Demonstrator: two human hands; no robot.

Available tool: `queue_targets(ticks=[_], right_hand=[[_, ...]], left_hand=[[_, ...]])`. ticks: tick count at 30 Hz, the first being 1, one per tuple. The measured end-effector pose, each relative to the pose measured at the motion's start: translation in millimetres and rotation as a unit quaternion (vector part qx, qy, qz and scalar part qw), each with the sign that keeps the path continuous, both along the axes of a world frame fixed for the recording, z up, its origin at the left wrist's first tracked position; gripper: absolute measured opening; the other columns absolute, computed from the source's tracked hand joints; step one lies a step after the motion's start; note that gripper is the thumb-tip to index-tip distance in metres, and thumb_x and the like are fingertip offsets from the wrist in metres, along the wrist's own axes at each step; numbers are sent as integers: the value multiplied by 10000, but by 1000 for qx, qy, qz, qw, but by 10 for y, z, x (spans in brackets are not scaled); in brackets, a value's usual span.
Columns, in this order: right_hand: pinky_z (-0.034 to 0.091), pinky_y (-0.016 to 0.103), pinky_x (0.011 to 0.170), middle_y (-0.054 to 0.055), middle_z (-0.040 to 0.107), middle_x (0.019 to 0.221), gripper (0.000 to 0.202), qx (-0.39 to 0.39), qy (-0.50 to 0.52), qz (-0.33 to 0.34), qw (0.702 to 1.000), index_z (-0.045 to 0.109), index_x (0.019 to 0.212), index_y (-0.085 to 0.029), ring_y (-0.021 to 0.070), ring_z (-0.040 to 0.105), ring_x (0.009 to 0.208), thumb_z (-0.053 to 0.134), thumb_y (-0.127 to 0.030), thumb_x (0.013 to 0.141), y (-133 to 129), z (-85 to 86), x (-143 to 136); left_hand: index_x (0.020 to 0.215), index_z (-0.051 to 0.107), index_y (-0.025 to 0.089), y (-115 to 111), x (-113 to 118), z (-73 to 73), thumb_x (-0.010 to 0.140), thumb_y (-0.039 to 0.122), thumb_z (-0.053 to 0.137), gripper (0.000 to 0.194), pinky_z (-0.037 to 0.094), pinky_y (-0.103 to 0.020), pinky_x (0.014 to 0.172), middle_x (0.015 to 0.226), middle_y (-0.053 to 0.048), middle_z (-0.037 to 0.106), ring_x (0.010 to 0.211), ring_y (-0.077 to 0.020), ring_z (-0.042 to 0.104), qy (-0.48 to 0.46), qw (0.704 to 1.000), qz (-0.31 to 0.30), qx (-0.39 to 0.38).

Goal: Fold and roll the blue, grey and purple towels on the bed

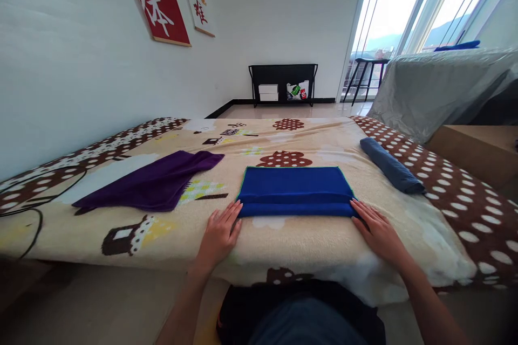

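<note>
In front of me a blue towel with a thin green edge lies on the patterned blanket, its near side folded over into a flat strip. My left hand rests at the towel's near left corner, fingers stretched out on the fold and thumb apart. At the near right corner, my right hand lies the same way, fingertips touching the end of the fold. A crumpled purple towel is spread to the left. Off to the right sits a rolled grey-blue towel.
The cream blanket has brown polka-dot borders and covers a bed-like surface. Against the far wall stands a black rack with a white box. A plastic-covered piece of furniture and a cardboard box are at the right.
</note>
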State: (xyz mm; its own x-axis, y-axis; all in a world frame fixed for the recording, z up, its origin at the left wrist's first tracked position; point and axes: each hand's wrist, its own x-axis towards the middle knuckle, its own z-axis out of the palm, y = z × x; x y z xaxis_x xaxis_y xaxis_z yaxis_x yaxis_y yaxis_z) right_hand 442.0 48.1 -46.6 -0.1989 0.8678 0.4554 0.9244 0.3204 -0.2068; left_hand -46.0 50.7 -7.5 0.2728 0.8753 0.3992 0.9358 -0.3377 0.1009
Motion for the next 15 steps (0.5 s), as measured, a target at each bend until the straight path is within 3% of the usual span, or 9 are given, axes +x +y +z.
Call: queue_targets(ticks=[8,15], right_hand=[[443,474,1091,28,616,1369,434,8,66,-15,998,647,1295,-272,251,578,1263,509,-510,959,132,-8,117],[461,462,1045,26,642,1328,389,37,75,-13,996,658,1264,-256,247,590,1224,487,-449,973,154,-54,153]], left_hand=[[1376,567,297,140,-15,85,901,177,459,502,271,-527,1140,1416,-56,607,1339,-251,526,-54,998,21,-33],[1334,590,310,166,-36,45,947,217,473,415,295,-483,1073,1359,-40,652,1268,-252,572,-69,997,28,25]])
